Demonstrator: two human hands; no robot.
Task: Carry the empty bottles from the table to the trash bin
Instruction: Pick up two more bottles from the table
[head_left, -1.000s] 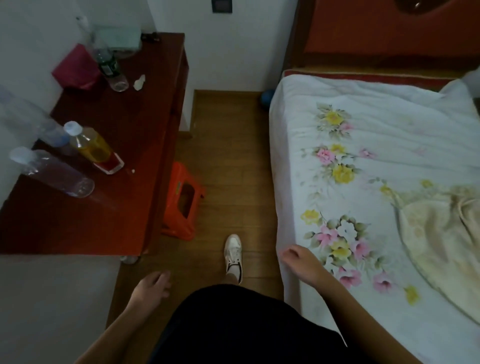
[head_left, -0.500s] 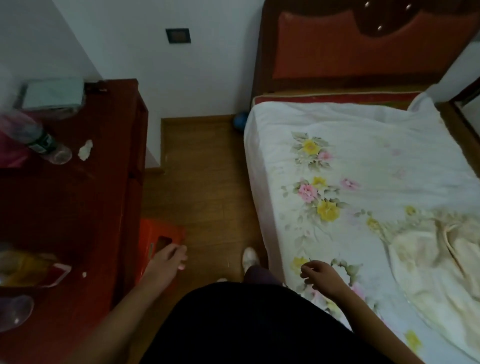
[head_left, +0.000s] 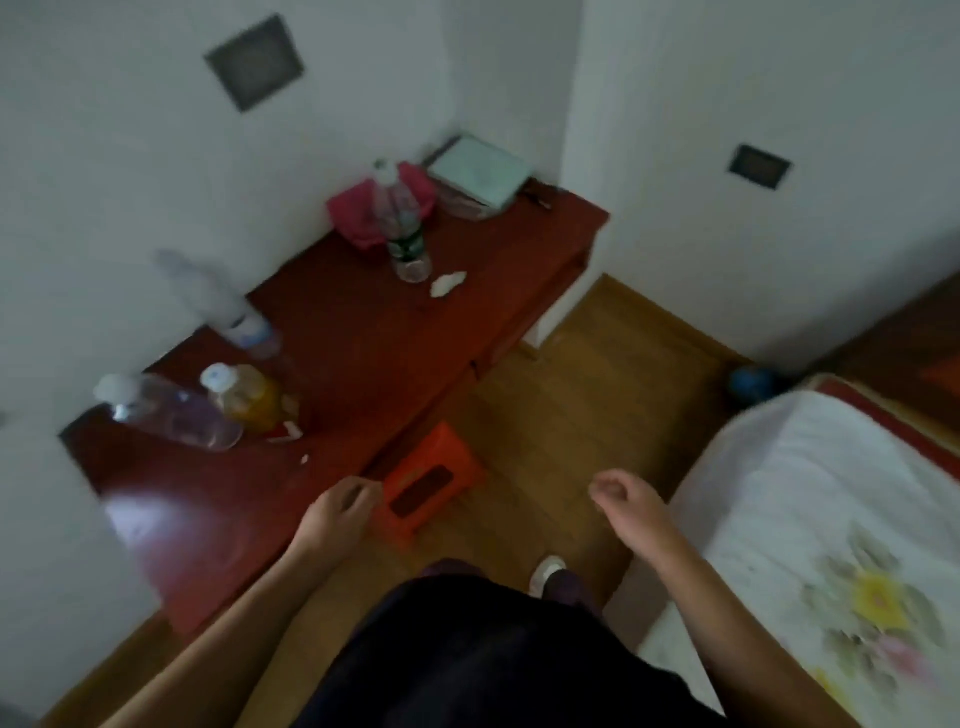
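Note:
Several plastic bottles stand on the dark red table (head_left: 363, 353). A clear bottle with a white cap (head_left: 171, 413) is nearest, with a bottle of yellow liquid (head_left: 249, 397) right beside it and a clear bottle with a pale label (head_left: 228, 312) behind. A green-labelled bottle (head_left: 402, 228) stands farther back. My left hand (head_left: 337, 512) hovers at the table's front edge, fingers loosely curled, holding nothing. My right hand (head_left: 631, 501) hangs over the wooden floor, also loosely curled and holding nothing. No trash bin is in view.
An orange plastic stool (head_left: 428, 480) sits on the floor against the table. A bed with a floral sheet (head_left: 831, 519) fills the right side. A pink cloth (head_left: 358, 213), a pale box (head_left: 478, 174) and a crumpled tissue (head_left: 448, 283) lie on the table.
The view has swung left toward the table, bringing the bottles back into sight. My left hand rose to the table's edge and my right hand left the bed.

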